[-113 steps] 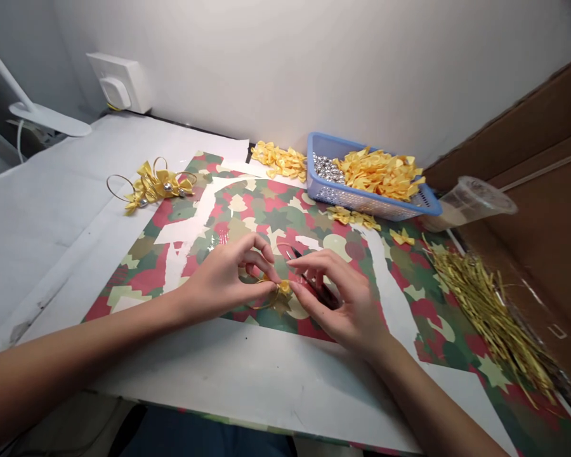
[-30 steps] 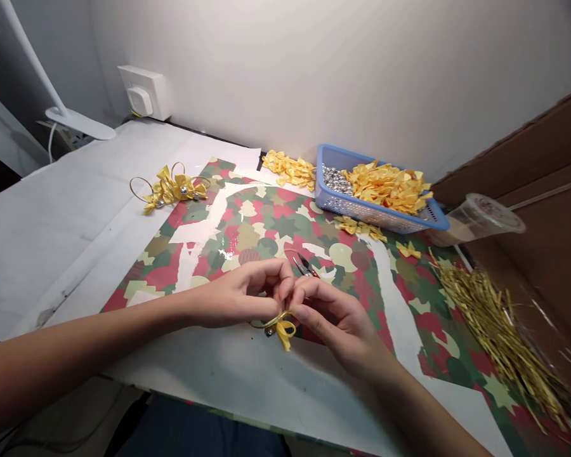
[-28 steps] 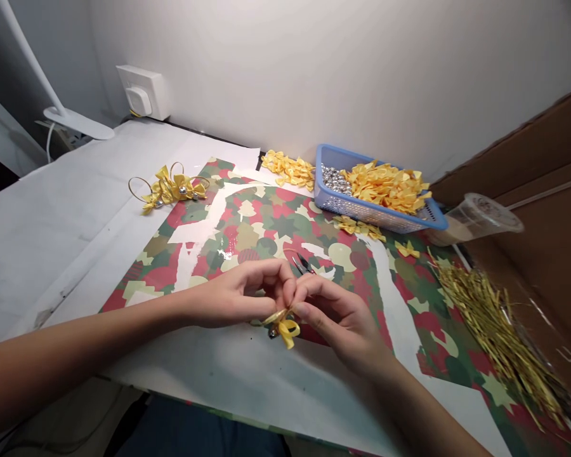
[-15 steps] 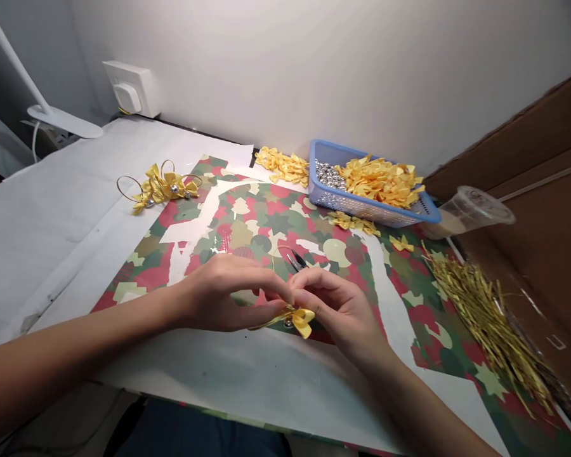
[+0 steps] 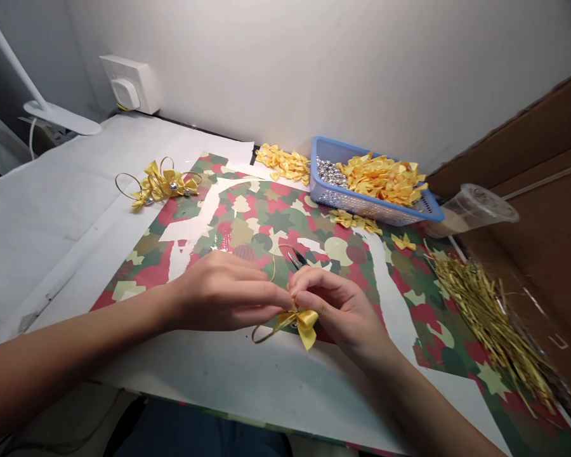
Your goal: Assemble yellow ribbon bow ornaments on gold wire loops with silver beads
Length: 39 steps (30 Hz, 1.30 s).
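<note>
My left hand [image 5: 223,295] and my right hand [image 5: 335,308] meet fingertip to fingertip over the table's front half, both pinched on a small yellow ribbon bow [image 5: 303,320] threaded on a gold cord [image 5: 262,333] that loops out to the lower left. A small silver bell seems tucked behind the bow, mostly hidden. Small dark snips [image 5: 295,258] lie on the patterned paper just behind my right fingers.
A blue basket [image 5: 356,203] at the back holds yellow bows and silver bells; loose bows [image 5: 282,162] lie beside it. Finished bows on gold loops [image 5: 160,184] sit back left. Gold cords [image 5: 485,311] lie right, near a tipped plastic cup [image 5: 471,208]. Red-green paper [image 5: 247,216] covers the table.
The bow has shifted slightly right and down between my fingertips, and the gold cord loop now shows beneath my left hand. Both hands stayed pinched together.
</note>
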Each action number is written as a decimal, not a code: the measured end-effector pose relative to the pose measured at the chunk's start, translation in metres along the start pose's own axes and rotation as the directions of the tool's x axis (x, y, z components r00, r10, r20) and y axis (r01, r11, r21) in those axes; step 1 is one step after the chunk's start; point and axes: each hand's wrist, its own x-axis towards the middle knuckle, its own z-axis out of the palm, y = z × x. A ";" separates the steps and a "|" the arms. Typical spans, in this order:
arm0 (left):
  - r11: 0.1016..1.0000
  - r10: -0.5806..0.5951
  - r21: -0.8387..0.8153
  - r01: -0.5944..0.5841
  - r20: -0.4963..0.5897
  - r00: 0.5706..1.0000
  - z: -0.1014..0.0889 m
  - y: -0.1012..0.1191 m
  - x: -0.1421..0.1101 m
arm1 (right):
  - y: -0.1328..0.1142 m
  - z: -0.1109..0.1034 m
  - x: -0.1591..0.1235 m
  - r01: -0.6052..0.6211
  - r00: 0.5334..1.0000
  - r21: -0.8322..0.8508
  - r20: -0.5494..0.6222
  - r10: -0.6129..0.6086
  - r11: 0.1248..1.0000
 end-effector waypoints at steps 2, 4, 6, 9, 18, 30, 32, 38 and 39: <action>0.989 0.103 0.103 -0.107 0.046 0.994 -0.002 -0.001 -0.001 | 0.001 0.001 0.000 -0.021 1.000 0.008 0.013 0.021 1.000; 0.971 0.157 0.172 -0.166 0.063 0.985 -0.004 -0.001 -0.001 | 0.002 0.002 0.000 -0.054 0.998 0.024 0.025 0.053 0.998; 0.960 0.186 0.204 -0.193 0.052 0.981 -0.005 -0.001 -0.002 | 0.002 0.004 0.000 -0.066 0.998 0.033 0.025 0.065 0.997; 0.949 0.214 0.224 -0.222 0.058 0.975 -0.007 -0.001 -0.001 | 0.000 0.005 0.001 -0.053 0.998 -0.022 0.019 0.053 0.998; 0.943 0.192 0.240 -0.232 0.179 0.965 -0.006 0.004 0.003 | -0.006 -0.009 0.000 -0.138 0.984 -0.238 0.074 0.159 0.961; 0.988 0.025 0.134 -0.076 0.350 0.936 -0.003 0.016 0.007 | -0.017 -0.013 -0.004 -0.059 0.965 -0.571 0.177 0.193 0.819; 0.993 0.002 0.110 -0.046 0.364 0.931 0.000 0.018 0.007 | -0.017 -0.014 -0.005 -0.059 0.954 -0.575 0.207 0.215 0.816; 0.997 -0.019 0.075 -0.011 0.397 0.917 0.004 0.020 0.006 | -0.024 -0.014 -0.007 -0.009 0.972 -0.620 0.180 0.153 0.785; 0.997 -0.001 0.078 -0.031 0.385 0.923 0.004 0.019 0.005 | -0.027 -0.013 -0.008 0.003 0.986 -0.632 0.130 0.101 0.775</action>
